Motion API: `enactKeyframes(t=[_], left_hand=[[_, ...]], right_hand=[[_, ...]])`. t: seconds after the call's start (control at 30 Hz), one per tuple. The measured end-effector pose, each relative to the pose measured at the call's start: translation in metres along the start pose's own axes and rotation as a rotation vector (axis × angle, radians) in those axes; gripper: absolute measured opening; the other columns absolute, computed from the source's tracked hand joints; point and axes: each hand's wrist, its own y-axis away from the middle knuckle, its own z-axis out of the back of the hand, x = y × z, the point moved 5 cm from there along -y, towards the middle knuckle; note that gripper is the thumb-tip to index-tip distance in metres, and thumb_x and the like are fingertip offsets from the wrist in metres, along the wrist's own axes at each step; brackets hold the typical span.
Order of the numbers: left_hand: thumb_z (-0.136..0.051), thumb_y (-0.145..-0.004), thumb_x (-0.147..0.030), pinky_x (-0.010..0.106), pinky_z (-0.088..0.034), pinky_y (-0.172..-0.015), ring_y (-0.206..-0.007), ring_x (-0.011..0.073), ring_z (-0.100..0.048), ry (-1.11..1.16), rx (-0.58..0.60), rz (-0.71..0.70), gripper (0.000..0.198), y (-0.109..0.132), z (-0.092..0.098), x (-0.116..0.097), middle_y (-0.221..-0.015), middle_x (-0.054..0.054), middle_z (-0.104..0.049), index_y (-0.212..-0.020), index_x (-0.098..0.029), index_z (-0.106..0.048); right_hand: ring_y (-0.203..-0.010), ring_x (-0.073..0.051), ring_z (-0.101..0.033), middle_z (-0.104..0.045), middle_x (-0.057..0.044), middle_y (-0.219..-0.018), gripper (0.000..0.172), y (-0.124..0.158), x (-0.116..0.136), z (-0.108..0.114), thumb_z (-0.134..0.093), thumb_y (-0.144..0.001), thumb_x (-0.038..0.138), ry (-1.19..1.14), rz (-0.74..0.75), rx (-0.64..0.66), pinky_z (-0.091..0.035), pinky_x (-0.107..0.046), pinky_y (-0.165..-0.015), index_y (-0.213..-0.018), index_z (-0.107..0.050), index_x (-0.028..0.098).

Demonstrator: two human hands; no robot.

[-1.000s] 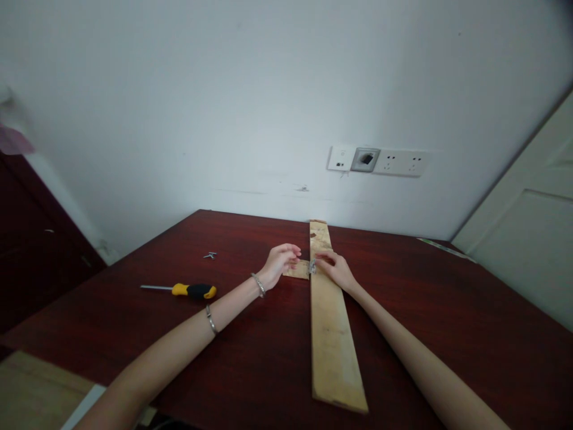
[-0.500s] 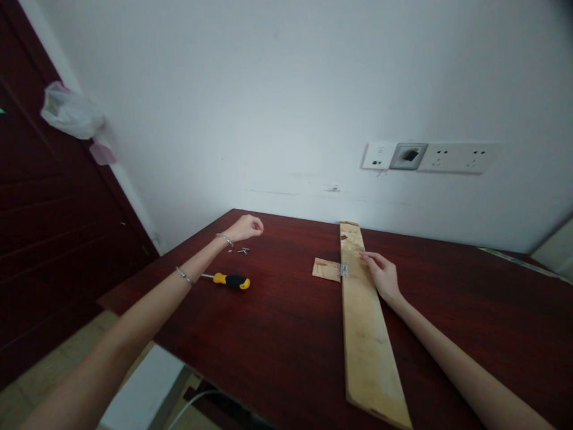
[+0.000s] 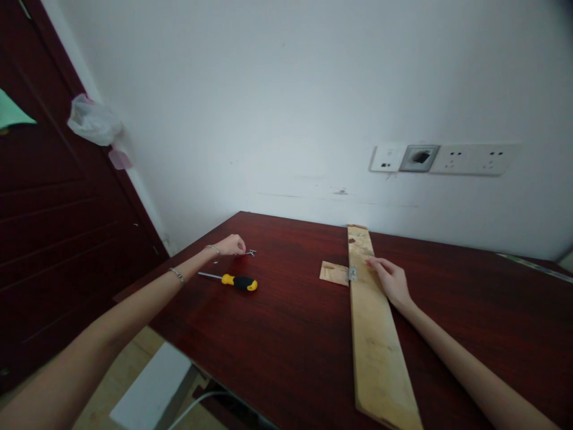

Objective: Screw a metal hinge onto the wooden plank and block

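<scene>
My left hand is at the small screws on the table's left part, its fingers pinched together; what they hold is too small to tell. Just below lies a yellow and black screwdriver, shaft pointing left. A long wooden board lies front to back on the table. At its left edge a metal hinge joins it with a small wood piece. My right hand rests at the board's right edge, thumb and fingertips together over its surface; anything between them is hidden.
The dark red table meets a white wall with sockets at the right. A dark red door with a plastic bag stands at the left. A white box is below the table's front edge.
My left hand has come down and left, from above the screws to right beside them. My right hand has stayed at the board. The view has shifted slightly left.
</scene>
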Motion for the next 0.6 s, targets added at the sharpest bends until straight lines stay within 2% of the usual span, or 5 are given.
enactKeyframes(t=[0.2,0.6], left_hand=[[-0.059,-0.06,-0.019,0.019,-0.036,-0.058,-0.059,0.0125,-0.055,-0.023,0.002,-0.015,0.01,-0.006,-0.004,0.0,-0.061,0.001,-0.065,-0.061,-0.015,-0.068],[-0.06,-0.06,-0.019,0.018,-0.034,-0.051,-0.051,0.0104,-0.052,-0.045,0.008,-0.012,0.008,-0.011,-0.009,0.002,-0.057,0.001,-0.062,-0.061,-0.015,-0.066]], right_hand=[[-0.09,-0.027,-0.062,-0.071,-0.007,-0.087,0.029,0.0,0.002,0.0,-0.056,-0.073,0.043,0.011,0.008,0.017,-0.043,-0.038,-0.087,-0.076,-0.07,0.018],[-0.088,-0.026,-0.062,-0.071,-0.007,-0.085,0.028,0.001,0.005,-0.001,-0.056,-0.071,0.043,0.0,-0.004,0.027,-0.044,-0.036,-0.084,-0.071,-0.069,0.018]])
